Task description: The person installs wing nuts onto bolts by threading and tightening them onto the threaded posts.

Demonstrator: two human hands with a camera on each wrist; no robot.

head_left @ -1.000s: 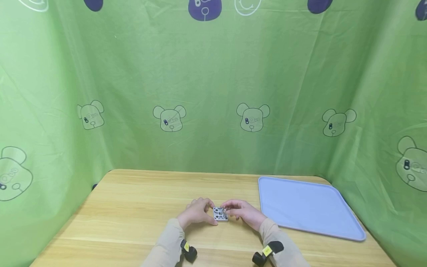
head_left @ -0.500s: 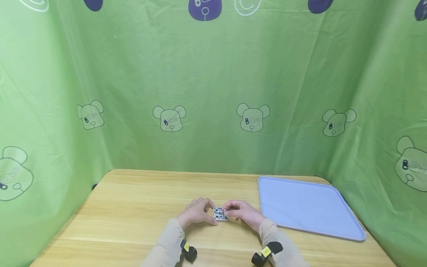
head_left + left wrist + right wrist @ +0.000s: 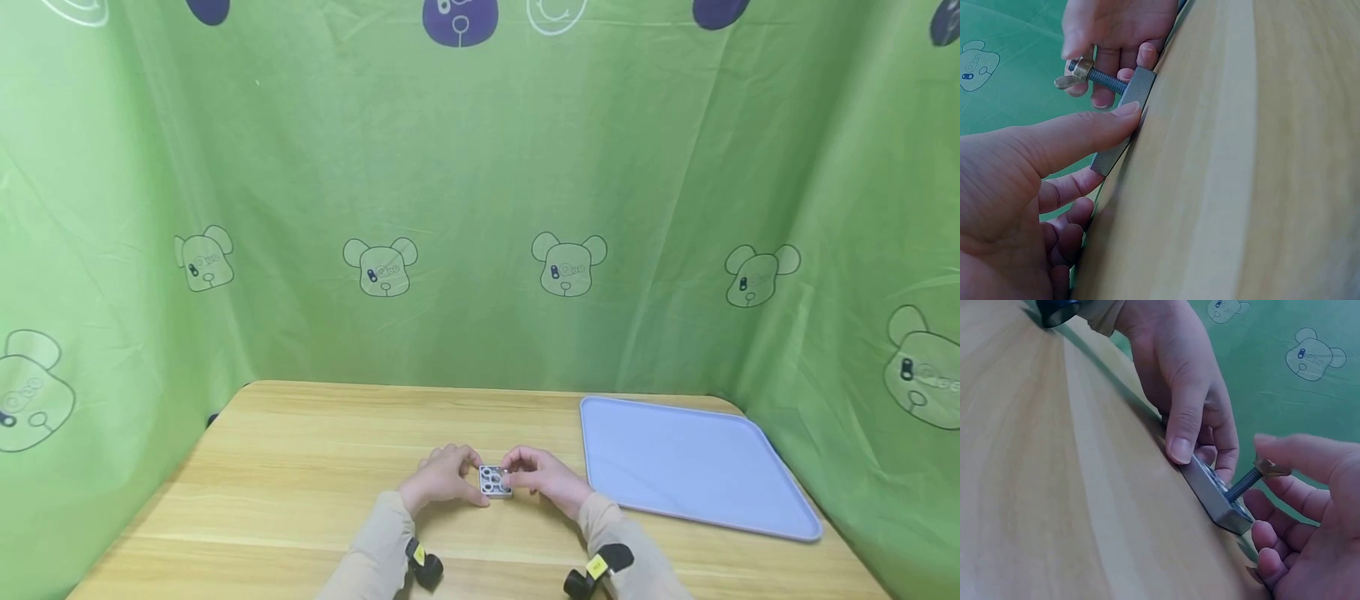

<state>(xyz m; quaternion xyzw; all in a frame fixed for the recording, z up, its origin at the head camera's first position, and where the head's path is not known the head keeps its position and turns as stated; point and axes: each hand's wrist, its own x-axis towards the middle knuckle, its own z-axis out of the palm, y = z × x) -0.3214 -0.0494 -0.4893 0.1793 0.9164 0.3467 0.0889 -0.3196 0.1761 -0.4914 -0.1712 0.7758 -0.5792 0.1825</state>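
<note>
A small square grey block (image 3: 491, 492) with round holes in its top lies on the wooden table. My left hand (image 3: 441, 477) grips its left side between thumb and fingers. Out of the block's right part stands a threaded bolt (image 3: 1107, 80), seen in both wrist views. Near the bolt's top end sits a brass-coloured wing nut (image 3: 1270, 467). My right hand (image 3: 551, 481) has its thumb and index finger at this wing nut, pinching it, while the other fingers curl beside the block. In the head view the right fingers hide most of the bolt.
To the right, a light blue rectangular tray (image 3: 693, 467) lies on the table (image 3: 315, 467). A green curtain (image 3: 480, 333) with bear-head prints surrounds the table at the back and sides. Each sleeve carries a black wrist camera (image 3: 427, 568).
My right thumb and fingers have shifted slightly at the wing nut, and the right wrist has edged a little left. The left hand and the block have stayed in place.
</note>
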